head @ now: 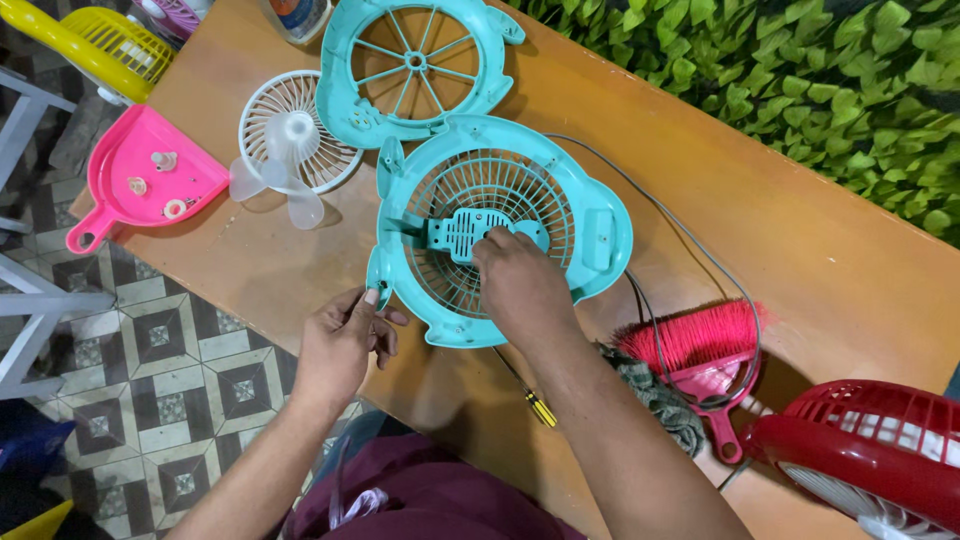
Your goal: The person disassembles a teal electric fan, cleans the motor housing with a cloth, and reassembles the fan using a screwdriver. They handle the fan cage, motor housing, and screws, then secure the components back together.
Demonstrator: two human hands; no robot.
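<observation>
**Two hands on a turquoise fan housing**

A brown tabletop point(800, 250) runs slantwise through the view, with a wall of green leaves point(800, 70) along its far side and patterned floor tiles point(170, 390) on the near side.

The left hand point(340, 345) comes up from below, wrist bent, its grip pinched on the housing's near-left rim. The right hand point(520, 285) reaches over the housing point(590, 230) from the lower right, forearm angled up and left, fingertips together on the small slotted motor plate point(462, 232) at the grille's centre.

The housing lies flat in the middle of the tabletop, grille facing up. It is roughly round; the motor plate's long side runs left to right.

Just beyond it lies a second turquoise frame point(345, 100) with thin spokes, and to the left a white grille point(335, 165) with a clear blade point(290, 175). A pink dustpan point(120, 195) sits at the left edge, a pink brush point(700, 335) and a red fan point(870, 440) at the right. A screwdriver point(535, 402) lies near the right forearm.
</observation>
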